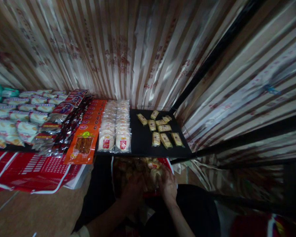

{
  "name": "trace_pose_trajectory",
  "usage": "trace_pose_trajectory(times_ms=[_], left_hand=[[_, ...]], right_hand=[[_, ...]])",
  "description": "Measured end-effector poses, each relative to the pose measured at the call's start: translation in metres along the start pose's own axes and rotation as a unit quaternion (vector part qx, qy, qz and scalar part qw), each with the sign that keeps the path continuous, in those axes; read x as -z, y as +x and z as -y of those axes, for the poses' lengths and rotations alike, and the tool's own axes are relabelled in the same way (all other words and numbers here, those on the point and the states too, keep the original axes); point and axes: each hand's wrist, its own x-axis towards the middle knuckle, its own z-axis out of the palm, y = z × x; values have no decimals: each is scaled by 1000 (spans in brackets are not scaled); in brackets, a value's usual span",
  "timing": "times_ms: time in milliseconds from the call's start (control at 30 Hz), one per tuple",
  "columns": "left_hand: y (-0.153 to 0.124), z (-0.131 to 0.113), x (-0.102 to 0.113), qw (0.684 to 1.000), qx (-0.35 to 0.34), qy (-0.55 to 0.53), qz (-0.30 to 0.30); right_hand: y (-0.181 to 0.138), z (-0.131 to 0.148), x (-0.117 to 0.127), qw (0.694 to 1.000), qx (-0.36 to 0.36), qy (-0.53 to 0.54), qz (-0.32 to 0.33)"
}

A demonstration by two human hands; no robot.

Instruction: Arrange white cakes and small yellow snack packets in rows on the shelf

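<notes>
Both my hands are down in a red bag or basket (171, 164) of small wrapped snacks below the shelf's front edge. My right hand (168, 184) is at its right side, fingers bent against a pale wrapped snack (156, 174). My left hand (134, 187) lies in deep shadow among the packets, its fingers blurred and hard to make out. Near the top of the heap, between the hands, is a yellow-and-red packet (153, 165). On the black shelf (138, 141) above, several small yellow wrapped snacks (160, 122) lie in loose rows.
Left along the shelf stand two rows of round clear-wrapped crackers (114, 126), orange snack packs (85, 135), dark red packets (64, 113) and white bags (27, 108). A red bag with white handles (44, 172) is below. Black shelf posts (212, 52) and striped plastic sheeting (125, 49) border the space.
</notes>
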Motion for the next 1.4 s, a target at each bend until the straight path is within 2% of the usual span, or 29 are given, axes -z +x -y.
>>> trace_pose_trajectory(times_ms=[133,233,300,433,533,700,800,967,1133,1200,1300,1400], left_hand=[[0,-18,-2,998,25,-18,60],[-1,-27,0,997,29,-32,62],[0,-30,1,997,21,-44,53],[2,-33,0,997,14,-63,37],[5,-32,-3,998,32,-57,18],[5,-21,-4,994,99,-47,-20],[3,-11,-3,994,76,-55,-58],[-1,3,-2,979,24,-108,-171],[-7,12,12,958,76,-122,-249],[-11,16,20,954,93,-114,-262],[-16,24,28,956,64,-133,-253],[-20,31,33,951,50,-175,-249]], right_hand=[[-4,-17,13,992,-58,-49,104],[-1,-16,25,987,-70,-74,126],[3,-16,32,992,-32,-78,94],[11,-16,42,992,107,-60,-16],[15,-11,50,982,183,-31,-42],[19,16,62,968,250,0,-12],[24,40,67,964,265,23,-1],[28,80,70,957,271,91,52],[30,110,76,938,287,149,125],[29,122,79,930,292,159,156],[27,140,81,917,299,173,198],[26,152,77,921,273,203,191]])
